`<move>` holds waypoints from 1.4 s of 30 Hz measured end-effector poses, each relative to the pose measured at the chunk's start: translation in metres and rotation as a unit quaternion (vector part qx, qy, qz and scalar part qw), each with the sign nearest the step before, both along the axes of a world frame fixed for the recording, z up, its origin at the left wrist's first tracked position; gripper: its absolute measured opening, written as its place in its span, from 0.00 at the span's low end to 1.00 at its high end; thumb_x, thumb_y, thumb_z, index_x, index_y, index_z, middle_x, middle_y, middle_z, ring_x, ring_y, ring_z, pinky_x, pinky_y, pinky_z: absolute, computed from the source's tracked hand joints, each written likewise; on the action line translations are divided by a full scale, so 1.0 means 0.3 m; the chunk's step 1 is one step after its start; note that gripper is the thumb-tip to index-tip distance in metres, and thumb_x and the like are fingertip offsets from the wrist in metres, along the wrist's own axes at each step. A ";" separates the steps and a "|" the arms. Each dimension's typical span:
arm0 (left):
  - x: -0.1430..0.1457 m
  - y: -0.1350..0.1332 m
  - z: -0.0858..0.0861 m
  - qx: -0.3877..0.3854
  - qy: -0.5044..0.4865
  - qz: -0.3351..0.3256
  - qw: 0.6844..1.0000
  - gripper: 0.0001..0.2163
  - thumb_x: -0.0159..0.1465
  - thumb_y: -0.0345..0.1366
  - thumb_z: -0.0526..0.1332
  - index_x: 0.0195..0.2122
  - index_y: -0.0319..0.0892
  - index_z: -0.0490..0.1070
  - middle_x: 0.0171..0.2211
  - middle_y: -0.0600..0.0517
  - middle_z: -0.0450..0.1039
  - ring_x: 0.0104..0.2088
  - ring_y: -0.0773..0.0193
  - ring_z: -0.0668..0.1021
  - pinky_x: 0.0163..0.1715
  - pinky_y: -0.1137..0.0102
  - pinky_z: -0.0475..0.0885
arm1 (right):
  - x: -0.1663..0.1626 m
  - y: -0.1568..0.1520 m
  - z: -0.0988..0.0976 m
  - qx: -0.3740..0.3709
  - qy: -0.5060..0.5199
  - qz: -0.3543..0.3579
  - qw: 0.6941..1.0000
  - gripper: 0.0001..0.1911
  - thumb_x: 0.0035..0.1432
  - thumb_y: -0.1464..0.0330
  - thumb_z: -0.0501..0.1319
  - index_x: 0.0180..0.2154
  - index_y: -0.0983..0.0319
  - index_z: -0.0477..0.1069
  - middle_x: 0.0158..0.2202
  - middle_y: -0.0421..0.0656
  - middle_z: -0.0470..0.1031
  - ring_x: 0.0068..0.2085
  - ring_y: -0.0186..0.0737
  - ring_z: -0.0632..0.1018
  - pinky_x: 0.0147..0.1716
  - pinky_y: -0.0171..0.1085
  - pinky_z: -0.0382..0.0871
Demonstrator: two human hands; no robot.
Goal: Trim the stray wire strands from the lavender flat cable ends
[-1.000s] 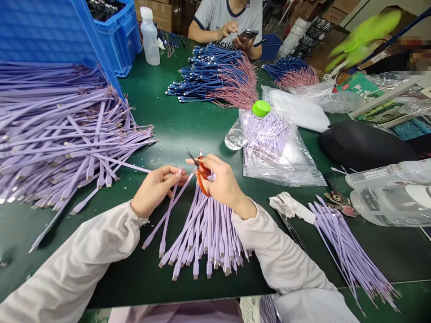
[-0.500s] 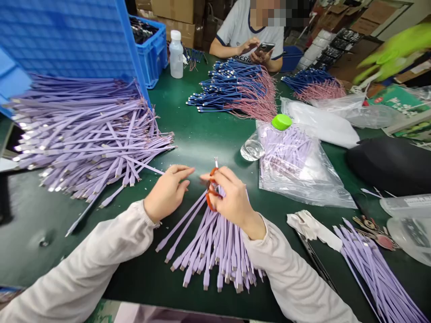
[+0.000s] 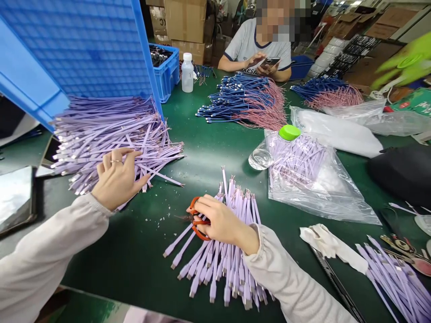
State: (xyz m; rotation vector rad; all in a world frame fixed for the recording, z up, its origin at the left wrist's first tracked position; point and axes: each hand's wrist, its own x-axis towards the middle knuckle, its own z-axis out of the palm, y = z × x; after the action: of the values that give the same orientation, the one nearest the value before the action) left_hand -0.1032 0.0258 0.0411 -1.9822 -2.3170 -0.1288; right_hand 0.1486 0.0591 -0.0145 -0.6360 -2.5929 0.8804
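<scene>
My left hand (image 3: 117, 177) is over the near side of a large pile of flat lilac USB cables (image 3: 90, 130). Its thumb stands apart from the lightly curled fingers, and I see no cable in its grip. Orange-handled scissors (image 3: 201, 233) are in my right hand (image 3: 224, 222), their handles around its fingers and the blurred blades pointing left. Beneath that hand a fanned bundle of lilac cables (image 3: 232, 269) lies on the table, plugs towards me and frayed wire ends away. Part of the bundle is covered by the hand.
A blue crate (image 3: 101, 49) stands behind the big pile. Blue cables with pink wires (image 3: 245, 98), a bottle with a green cap (image 3: 262, 154) and a clear bag (image 3: 336, 197) are further off. Across the green table (image 3: 141, 251) a person (image 3: 256, 45) holds a phone.
My left hand has moved left, from beside the scissors to the large cable pile. The right hand with the scissors has dropped slightly nearer to me. The view has shifted a little.
</scene>
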 end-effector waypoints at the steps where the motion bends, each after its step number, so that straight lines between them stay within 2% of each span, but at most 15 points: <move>1: -0.003 0.004 -0.002 0.001 -0.004 -0.004 1.000 0.22 0.64 0.44 0.49 0.53 0.34 0.64 0.51 0.32 0.60 0.49 0.37 0.65 0.43 0.48 0.65 | 0.000 0.000 0.000 0.004 -0.001 0.001 1.000 0.06 0.52 0.78 0.57 0.32 0.63 0.67 0.34 0.44 0.72 0.34 0.38 0.67 0.35 0.38 0.68; 5: -0.030 0.042 -0.008 -0.007 0.026 -0.080 0.996 0.14 0.65 0.40 0.49 0.39 0.44 0.74 0.45 0.41 0.65 0.46 0.46 0.67 0.46 0.54 0.65 | -0.002 -0.001 -0.006 0.014 -0.002 0.004 1.000 0.07 0.52 0.78 0.57 0.34 0.63 0.67 0.33 0.44 0.71 0.34 0.38 0.67 0.34 0.37 0.68; 8: -0.032 0.087 0.017 0.055 -0.051 -0.109 0.991 0.12 0.64 0.39 0.52 0.34 0.44 0.74 0.40 0.45 0.70 0.44 0.52 0.70 0.48 0.57 0.65 | -0.002 -0.002 -0.009 0.012 0.001 -0.002 1.000 0.06 0.52 0.78 0.57 0.32 0.62 0.67 0.33 0.44 0.71 0.34 0.38 0.67 0.34 0.38 0.68; 10: -0.026 0.113 0.064 0.163 -0.183 -0.090 0.965 0.10 0.64 0.40 0.54 0.36 0.42 0.72 0.37 0.48 0.73 0.41 0.58 0.72 0.48 0.61 0.66 | -0.001 -0.002 -0.011 0.011 0.002 0.000 1.000 0.07 0.52 0.78 0.57 0.33 0.63 0.67 0.34 0.44 0.71 0.34 0.38 0.68 0.35 0.38 0.68; 12: -0.025 0.128 0.129 0.264 -0.313 -0.051 0.911 0.11 0.63 0.40 0.55 0.39 0.40 0.70 0.33 0.51 0.73 0.35 0.64 0.74 0.40 0.67 0.69 | -0.001 -0.002 -0.015 0.011 0.006 0.004 1.000 0.08 0.52 0.78 0.57 0.35 0.63 0.67 0.35 0.44 0.72 0.35 0.38 0.68 0.36 0.38 0.69; 14: -0.039 0.127 0.192 0.293 -0.346 -0.010 0.891 0.12 0.63 0.40 0.53 0.41 0.38 0.69 0.28 0.54 0.68 0.27 0.70 0.71 0.29 0.74 0.67 | 0.000 -0.001 -0.017 0.012 0.014 0.004 1.000 0.08 0.52 0.78 0.57 0.35 0.63 0.68 0.35 0.45 0.72 0.35 0.38 0.68 0.37 0.38 0.69; 16: -0.065 0.111 0.223 0.230 -0.275 0.032 0.933 0.14 0.63 0.41 0.52 0.41 0.38 0.71 0.23 0.57 0.63 0.20 0.74 0.62 0.27 0.76 0.64 | -0.001 0.000 -0.016 0.011 0.016 0.001 1.000 0.07 0.52 0.78 0.57 0.34 0.63 0.67 0.35 0.45 0.73 0.35 0.38 0.68 0.36 0.38 0.69; 19: -0.100 0.074 0.176 0.067 -0.125 0.024 0.990 0.20 0.58 0.48 0.56 0.44 0.38 0.71 0.25 0.54 0.67 0.23 0.67 0.68 0.31 0.69 0.67 | -0.002 -0.001 -0.009 0.011 0.002 0.004 1.000 0.07 0.52 0.78 0.57 0.34 0.63 0.67 0.35 0.45 0.72 0.34 0.38 0.67 0.35 0.37 0.69; 21: -0.101 0.053 0.096 0.008 -0.082 -0.042 0.996 0.26 0.58 0.51 0.55 0.49 0.33 0.67 0.33 0.46 0.69 0.32 0.57 0.73 0.38 0.63 0.69 | -0.003 -0.002 -0.005 0.013 -0.005 0.004 1.000 0.07 0.52 0.78 0.57 0.34 0.63 0.67 0.35 0.44 0.72 0.34 0.38 0.67 0.34 0.37 0.69; 23: -0.080 0.041 0.010 -0.014 -0.052 -0.079 0.995 0.24 0.60 0.49 0.53 0.48 0.34 0.67 0.38 0.42 0.68 0.38 0.52 0.74 0.43 0.60 0.68 | -0.003 -0.003 -0.003 0.017 -0.007 0.003 1.000 0.07 0.52 0.78 0.57 0.33 0.63 0.66 0.34 0.44 0.72 0.34 0.38 0.67 0.34 0.38 0.69; 28: -0.004 0.061 -0.107 -0.062 -0.071 -0.092 0.991 0.16 0.58 0.46 0.53 0.36 0.40 0.72 0.36 0.43 0.70 0.34 0.52 0.76 0.36 0.63 0.71 | -0.004 -0.005 -0.001 0.026 -0.009 -0.002 1.000 0.06 0.53 0.78 0.57 0.32 0.62 0.66 0.34 0.44 0.71 0.33 0.37 0.67 0.35 0.38 0.68; 31: 0.013 0.090 -0.088 -0.064 -0.095 -0.083 0.990 0.13 0.58 0.44 0.52 0.31 0.43 0.71 0.33 0.43 0.73 0.32 0.52 0.76 0.34 0.64 0.70 | -0.005 -0.004 0.001 0.026 -0.011 -0.001 1.000 0.06 0.53 0.78 0.57 0.33 0.63 0.67 0.33 0.43 0.70 0.34 0.38 0.67 0.35 0.38 0.68; 34: 0.001 0.116 -0.022 -0.054 -0.186 -0.070 0.979 0.11 0.57 0.46 0.53 0.28 0.47 0.70 0.27 0.49 0.75 0.30 0.54 0.77 0.33 0.66 0.69 | -0.006 -0.002 0.000 0.022 -0.007 0.003 1.000 0.07 0.52 0.78 0.57 0.34 0.64 0.68 0.34 0.44 0.71 0.34 0.38 0.67 0.34 0.37 0.68; 38: -0.028 0.128 0.054 0.002 -0.248 -0.053 0.967 0.11 0.56 0.48 0.54 0.26 0.49 0.69 0.28 0.51 0.77 0.31 0.54 0.77 0.36 0.66 0.68 | -0.005 -0.002 -0.004 0.017 -0.005 0.005 1.000 0.07 0.52 0.78 0.57 0.35 0.64 0.68 0.35 0.45 0.72 0.34 0.39 0.67 0.34 0.37 0.68; 42: -0.029 0.101 0.027 -0.017 -0.171 -0.070 0.983 0.13 0.60 0.45 0.50 0.30 0.47 0.70 0.29 0.48 0.76 0.31 0.53 0.77 0.35 0.64 0.69 | -0.004 -0.002 -0.006 0.013 0.000 0.004 1.000 0.08 0.52 0.79 0.57 0.35 0.64 0.68 0.34 0.44 0.72 0.34 0.38 0.67 0.33 0.37 0.67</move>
State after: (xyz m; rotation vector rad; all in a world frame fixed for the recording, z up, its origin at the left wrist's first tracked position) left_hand -0.1121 0.0561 0.0491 -2.2973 -2.3788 -0.4773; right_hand 0.1474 0.0584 -0.0164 -0.6174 -2.6043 0.8482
